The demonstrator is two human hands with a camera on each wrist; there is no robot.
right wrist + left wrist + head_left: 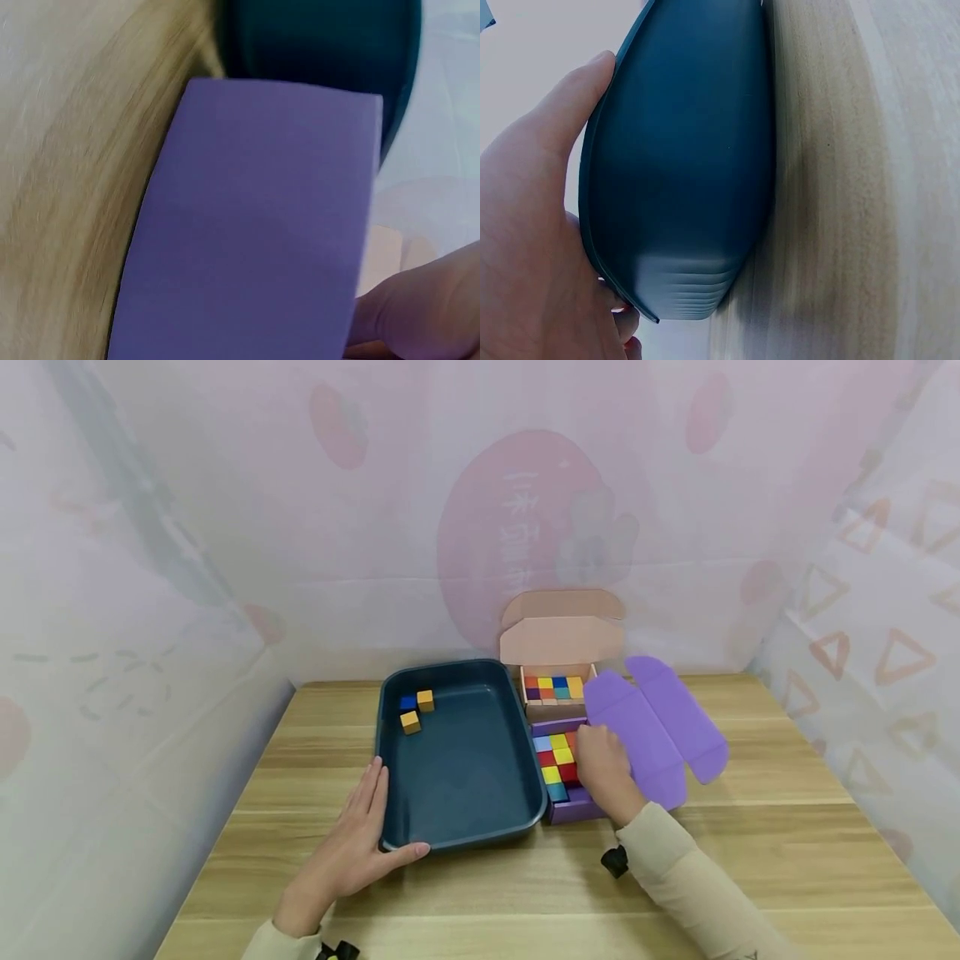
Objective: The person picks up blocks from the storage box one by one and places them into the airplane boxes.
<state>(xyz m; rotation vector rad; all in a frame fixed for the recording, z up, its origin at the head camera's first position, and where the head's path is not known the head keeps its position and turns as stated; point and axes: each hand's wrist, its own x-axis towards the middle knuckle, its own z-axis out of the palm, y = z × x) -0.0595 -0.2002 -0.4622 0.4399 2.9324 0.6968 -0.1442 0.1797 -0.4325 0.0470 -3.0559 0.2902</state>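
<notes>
A dark teal tray (457, 839) lies on the wooden table with one blue cube (407, 702) and two orange cubes (410, 722) in its far left corner. My left hand (360, 835) rests flat against the tray's near left corner, fingers straight along the side and thumb along the front rim; the left wrist view shows the palm (525, 225) pressed to the tray wall (682, 165). My right hand (597, 762) reaches into an open purple box (573, 811) and lies over its coloured cubes (557, 760); its fingertips are hidden. The right wrist view shows the purple box wall (255, 225).
Behind the purple box stands an open pink box (558, 639) holding several coloured cubes (553, 687). The purple lid flap (652, 727) lies spread to the right. Patterned curtains close in the table on three sides. Bare wood runs along the front and right.
</notes>
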